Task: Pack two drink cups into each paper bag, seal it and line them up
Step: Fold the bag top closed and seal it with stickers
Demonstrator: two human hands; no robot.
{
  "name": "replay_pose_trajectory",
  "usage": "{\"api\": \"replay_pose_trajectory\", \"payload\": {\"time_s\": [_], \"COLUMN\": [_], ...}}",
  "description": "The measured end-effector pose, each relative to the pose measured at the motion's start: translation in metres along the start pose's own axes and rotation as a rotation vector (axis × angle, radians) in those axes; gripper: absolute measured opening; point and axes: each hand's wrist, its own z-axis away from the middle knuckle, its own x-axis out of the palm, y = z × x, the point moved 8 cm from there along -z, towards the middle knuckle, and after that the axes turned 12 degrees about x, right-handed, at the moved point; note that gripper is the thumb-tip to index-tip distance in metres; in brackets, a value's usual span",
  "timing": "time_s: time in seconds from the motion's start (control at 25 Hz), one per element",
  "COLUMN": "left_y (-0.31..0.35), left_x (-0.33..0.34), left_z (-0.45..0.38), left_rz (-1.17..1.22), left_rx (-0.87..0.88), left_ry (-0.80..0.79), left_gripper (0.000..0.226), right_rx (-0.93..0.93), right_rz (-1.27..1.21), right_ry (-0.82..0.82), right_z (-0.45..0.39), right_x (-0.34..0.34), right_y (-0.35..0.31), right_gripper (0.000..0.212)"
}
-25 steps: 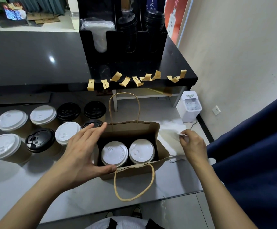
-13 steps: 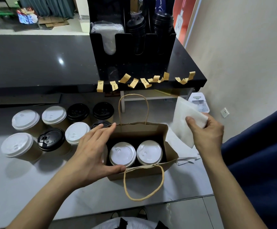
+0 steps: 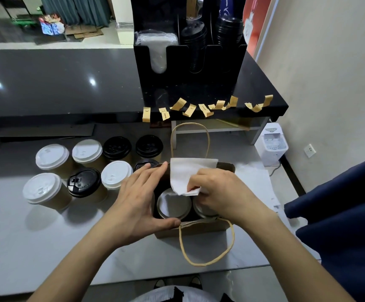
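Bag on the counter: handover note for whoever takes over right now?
Left hand: open, thumb and fingers spanning the bag's left end, steadying it.
Right hand: pinches a white napkin over the bag's open mouth.
Bag: upright on the counter, open, two white-lidded cups inside; the right one is mostly hidden by the hand.
Done: two cups loaded.
Left: drop the napkin in, close and seal, probably with a tape strip from the shelf edge, line it up. Seven loose cups wait at left.
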Motion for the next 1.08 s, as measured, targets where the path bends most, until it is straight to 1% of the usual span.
{"api": "replay_pose_trajectory", "payload": {"time_s": [0.12, 0.2, 0.24, 0.32, 0.4, 0.44, 0.52, 0.56, 0.64, 0.76, 0.84, 0.92, 0.96, 1.08], "left_y": [-0.001, -0.002, -0.003, -0.003, -0.004, -0.003, -0.003, -0.003, -0.003, -0.004, -0.003, -0.002, -0.001, 0.0], "left_x": [0.0, 0.0, 0.0, 0.0, 0.0, 0.001, 0.001, 0.001, 0.0, -0.001, -0.004, -0.006, -0.007, -0.015], "left_z": [0.0, 0.0, 0.0, 0.0, 0.0, 0.0, -0.002, -0.002, -0.002, -0.002, -0.002, -0.002, -0.002, 0.0], "left_rz": [-0.004, -0.009, -0.01, -0.01, -0.008, -0.008, -0.007, -0.007, -0.002, 0.011, 0.008, 0.014, 0.021, 0.045], "left_rx": [-0.003, -0.006, -0.006, -0.004, 0.002, 0.006, 0.013, 0.013, 0.014, 0.019, 0.025, 0.033, 0.039, 0.052], "left_ry": [0.006, 0.006, 0.006, 0.005, 0.01, 0.011, 0.015, 0.019, 0.024, 0.038, 0.052, 0.068, 0.082, 0.173], "left_gripper": [0.121, 0.122, 0.122, 0.122, 0.121, 0.121, 0.12, 0.12, 0.119, 0.111, 0.1, 0.086, 0.077, 0.05], "right_rx": [0.02, 0.071, 0.105, 0.18, 0.23, 0.244, 0.266, 0.268, 0.249, 0.177, 0.157, 0.221, 0.272, 0.399], "right_rz": [0.105, 0.166, 0.158, 0.096, 0.057, 0.057, 0.061, 0.047, -0.05, -0.244, -0.301, -0.336, -0.356, -0.445], "right_ry": [-0.109, -0.24, -0.313, -0.41, -0.453, -0.47, -0.484, -0.466, -0.367, -0.101, 0.101, 0.26, 0.308, 0.363], "right_z": [-0.013, -0.016, -0.015, -0.012, -0.009, -0.008, -0.006, -0.006, -0.007, -0.005, 0.001, 0.011, 0.016, 0.031], "right_x": [0.02, 0.034, 0.04, 0.046, 0.046, 0.046, 0.045, 0.043, 0.029, -0.006, -0.027, -0.04, -0.042, -0.036], "right_y": [0.0, 0.004, 0.007, 0.013, 0.017, 0.017, 0.015, 0.013, 0.008, 0.013, 0.029, 0.052, 0.064, 0.09], "right_gripper": [0.02, 0.024, 0.027, 0.043, 0.064, 0.069, 0.073, 0.072, 0.062, 0.051, 0.047, 0.041, 0.04, 0.033]}}
